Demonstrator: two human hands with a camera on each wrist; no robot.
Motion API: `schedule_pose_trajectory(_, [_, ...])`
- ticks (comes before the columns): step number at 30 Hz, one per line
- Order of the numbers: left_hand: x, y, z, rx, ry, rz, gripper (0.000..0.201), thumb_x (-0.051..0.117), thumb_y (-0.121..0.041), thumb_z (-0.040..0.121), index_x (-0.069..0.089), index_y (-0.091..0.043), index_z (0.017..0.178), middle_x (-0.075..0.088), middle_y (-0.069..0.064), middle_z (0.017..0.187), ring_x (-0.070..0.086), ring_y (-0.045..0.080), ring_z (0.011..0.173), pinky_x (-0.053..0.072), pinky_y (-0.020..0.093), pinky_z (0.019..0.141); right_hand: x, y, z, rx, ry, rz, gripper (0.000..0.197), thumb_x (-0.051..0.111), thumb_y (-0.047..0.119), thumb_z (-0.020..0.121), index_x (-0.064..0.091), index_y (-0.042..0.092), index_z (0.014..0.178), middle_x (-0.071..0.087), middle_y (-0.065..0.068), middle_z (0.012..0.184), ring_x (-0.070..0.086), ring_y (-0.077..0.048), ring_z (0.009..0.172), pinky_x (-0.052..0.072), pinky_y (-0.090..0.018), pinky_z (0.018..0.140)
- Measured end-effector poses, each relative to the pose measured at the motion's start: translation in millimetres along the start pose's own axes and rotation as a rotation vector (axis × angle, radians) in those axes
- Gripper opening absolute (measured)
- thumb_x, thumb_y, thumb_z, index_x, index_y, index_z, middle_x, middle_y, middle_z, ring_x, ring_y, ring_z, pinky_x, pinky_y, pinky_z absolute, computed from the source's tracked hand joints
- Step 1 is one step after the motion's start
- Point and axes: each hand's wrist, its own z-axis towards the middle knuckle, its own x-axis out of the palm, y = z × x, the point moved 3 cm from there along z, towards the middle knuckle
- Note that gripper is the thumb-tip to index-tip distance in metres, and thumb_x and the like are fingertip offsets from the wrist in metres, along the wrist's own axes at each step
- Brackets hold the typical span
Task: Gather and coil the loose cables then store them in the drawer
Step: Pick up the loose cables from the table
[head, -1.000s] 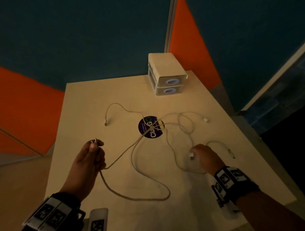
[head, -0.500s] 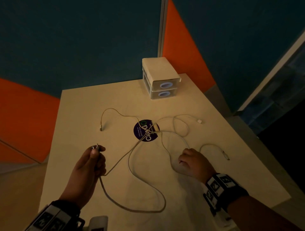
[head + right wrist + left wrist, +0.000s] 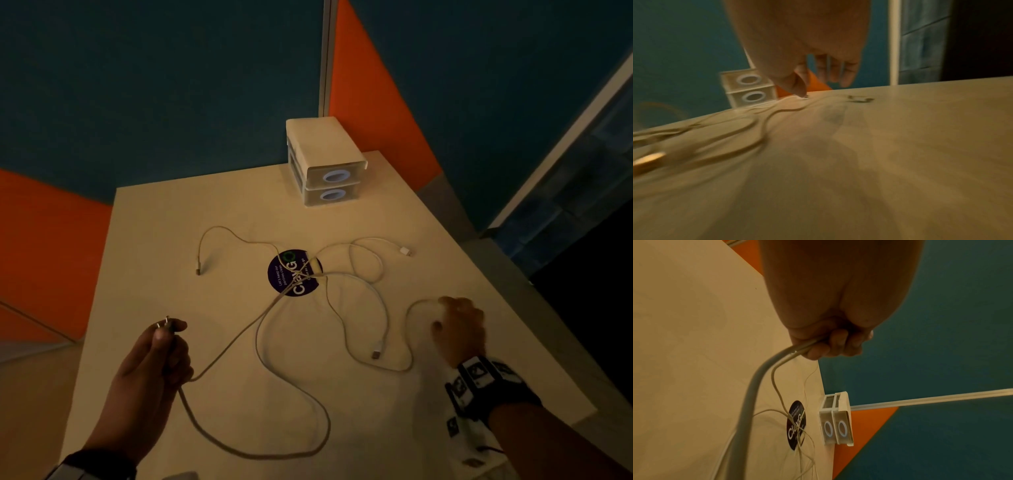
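Evidently light and limp, the thin white charging cables (image 3: pixel 373 308) are best taken at their stiff plug ends, as two are pinched by the left hand (image 3: pixel 150 366), while the right hand (image 3: pixel 459 329), fingers curled down over another end near the table's right edge, is not shown to have closed on it.

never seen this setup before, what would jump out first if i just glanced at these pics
A tangle of pale cables sprawls across the middle of the table, crossing over a round dark sticker. The left hand grips two cable ends at the near left. A small two-drawer box stands at the far edge against teal and orange walls.
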Motion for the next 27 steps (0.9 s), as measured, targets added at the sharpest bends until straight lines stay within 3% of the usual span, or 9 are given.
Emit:
schedule_pose_trajectory(2, [-3, 2, 0, -0.005, -0.019, 0.001, 0.031, 0.031, -0.027, 0.099, 0.059, -0.018, 0.09, 0.038, -0.009, 0.054, 0.034, 0.005, 0.044, 0.019, 0.033, 0.057, 3, -26, 5, 0.186, 0.082, 0.009, 0.036, 0.053, 0.016, 0.085, 0.047, 0.006, 0.119, 0.046, -0.023, 0.122, 0.042, -0.042, 0.109, 0.044, -0.046, 0.084])
schedule_pose_trajectory(5, [-4, 2, 0, -0.004, -0.026, 0.0, 0.032, 0.031, -0.029, 0.099, 0.06, -0.019, 0.09, 0.038, -0.008, 0.055, 0.034, 0.006, 0.045, 0.019, 0.034, 0.058, 12, -40, 9, 0.138, 0.102, 0.082, 0.021, 0.047, 0.006, 0.087, 0.054, -0.002, 0.105, 0.053, -0.029, 0.11, 0.051, -0.044, 0.098, 0.044, -0.046, 0.083])
schedule_pose_trajectory(9, [3, -8, 4, 0.031, 0.001, -0.014, 0.033, 0.032, -0.03, 0.098, 0.062, -0.021, 0.089, 0.04, -0.007, 0.056, 0.035, 0.006, 0.046, 0.025, 0.027, 0.046, -10, -26, 7, 0.047, -0.085, 0.255, 0.022, 0.042, 0.004, 0.089, 0.058, -0.001, 0.102, 0.057, -0.03, 0.102, 0.054, -0.042, 0.088, 0.043, -0.041, 0.076])
schedule_pose_trajectory(11, [8, -18, 9, 0.058, 0.031, -0.048, 0.034, 0.032, -0.029, 0.098, 0.064, -0.02, 0.092, 0.04, -0.007, 0.058, 0.035, 0.005, 0.046, 0.023, 0.028, 0.048, -40, -9, 3, 0.0, -0.201, 0.403, 0.02, 0.045, 0.007, 0.09, 0.061, 0.001, 0.101, 0.061, -0.024, 0.098, 0.055, -0.035, 0.088, 0.041, -0.036, 0.076])
schedule_pose_trajectory(14, [20, -41, 16, 0.09, 0.109, -0.079, 0.034, 0.032, -0.026, 0.098, 0.065, -0.02, 0.097, 0.042, -0.006, 0.062, 0.037, 0.005, 0.05, 0.029, 0.022, 0.046, -92, 30, -8, -0.153, -0.273, 0.624, 0.011, 0.056, 0.008, 0.085, 0.062, 0.007, 0.094, 0.061, -0.008, 0.095, 0.055, -0.019, 0.087, 0.043, -0.032, 0.08])
schedule_pose_trajectory(19, [64, -89, 15, 0.195, 0.28, -0.066, 0.028, 0.039, -0.027, 0.09, 0.065, -0.022, 0.081, 0.054, -0.004, 0.065, 0.044, 0.006, 0.055, 0.041, 0.016, 0.052, -181, 118, -38, -0.601, -0.226, 0.821, 0.021, 0.059, -0.001, 0.08, 0.067, 0.015, 0.09, 0.062, 0.009, 0.087, 0.058, 0.009, 0.085, 0.043, -0.003, 0.075])
schedule_pose_trajectory(22, [97, -112, 14, 0.267, 0.365, 0.005, 0.022, 0.038, -0.026, 0.09, 0.056, -0.016, 0.085, 0.066, -0.004, 0.067, 0.055, 0.007, 0.057, 0.044, 0.018, 0.055, -212, 172, -69, -0.847, -0.064, 0.868, 0.024, 0.062, -0.001, 0.078, 0.068, 0.021, 0.085, 0.065, 0.013, 0.085, 0.063, 0.001, 0.083, 0.047, -0.008, 0.075])
schedule_pose_trajectory(24, [118, -125, 12, 0.279, 0.434, 0.037, 0.02, 0.035, -0.024, 0.094, 0.052, -0.013, 0.088, 0.072, -0.001, 0.073, 0.064, 0.01, 0.065, 0.049, 0.021, 0.061, -223, 202, -85, -0.922, 0.037, 0.881, 0.015, 0.065, 0.001, 0.077, 0.068, 0.014, 0.083, 0.067, 0.01, 0.078, 0.063, -0.001, 0.076, 0.048, -0.009, 0.07])
schedule_pose_trajectory(27, [142, -138, 5, 0.298, 0.539, 0.057, 0.025, 0.041, -0.028, 0.09, 0.055, -0.009, 0.095, 0.072, 0.0, 0.082, 0.067, 0.012, 0.075, 0.054, 0.027, 0.07, -237, 235, -100, -0.989, 0.016, 0.882, 0.005, 0.069, 0.007, 0.075, 0.066, 0.009, 0.079, 0.066, 0.003, 0.068, 0.06, -0.003, 0.065, 0.048, -0.013, 0.061])
